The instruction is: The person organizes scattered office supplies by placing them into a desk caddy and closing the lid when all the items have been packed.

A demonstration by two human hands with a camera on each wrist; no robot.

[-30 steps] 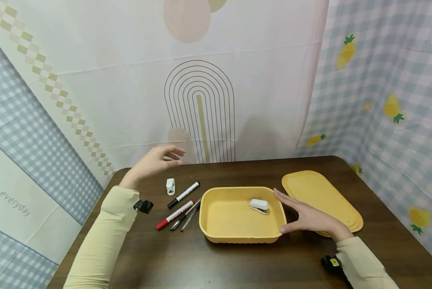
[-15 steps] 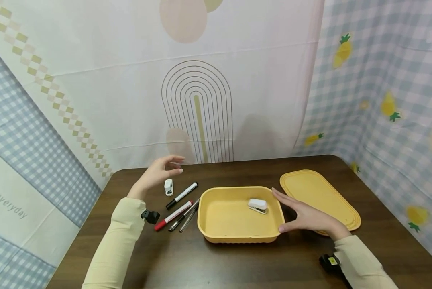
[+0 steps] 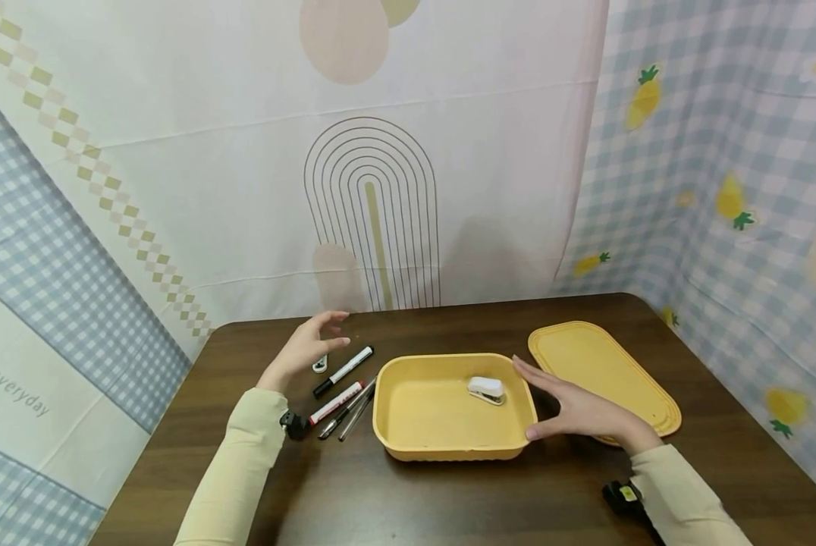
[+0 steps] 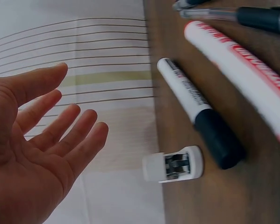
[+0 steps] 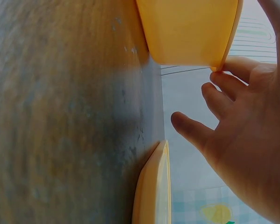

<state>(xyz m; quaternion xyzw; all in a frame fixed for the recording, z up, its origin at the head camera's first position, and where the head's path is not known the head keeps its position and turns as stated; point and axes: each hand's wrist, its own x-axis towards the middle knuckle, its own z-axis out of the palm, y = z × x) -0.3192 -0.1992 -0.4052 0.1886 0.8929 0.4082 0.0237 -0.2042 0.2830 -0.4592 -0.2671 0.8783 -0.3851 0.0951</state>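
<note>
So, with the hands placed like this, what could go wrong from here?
The left hand hangs near the small white stapler; reaching down, it might knock the black-capped marker close beside it.
The right hand touches the yellow container; a push might shift it against the pens beside it.
Nothing holds the second stapler inside, so it might slide if the container tilts.

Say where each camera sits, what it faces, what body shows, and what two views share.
Head: on the head, facing forward and down over the table; left hand, right hand and sleeves show.
Left wrist: worn there, facing the white stapler and black-capped marker; left hand shows.
Right wrist: worn there, facing the yellow tray and lid; right hand shows.
Head and left wrist both show that marker.
</note>
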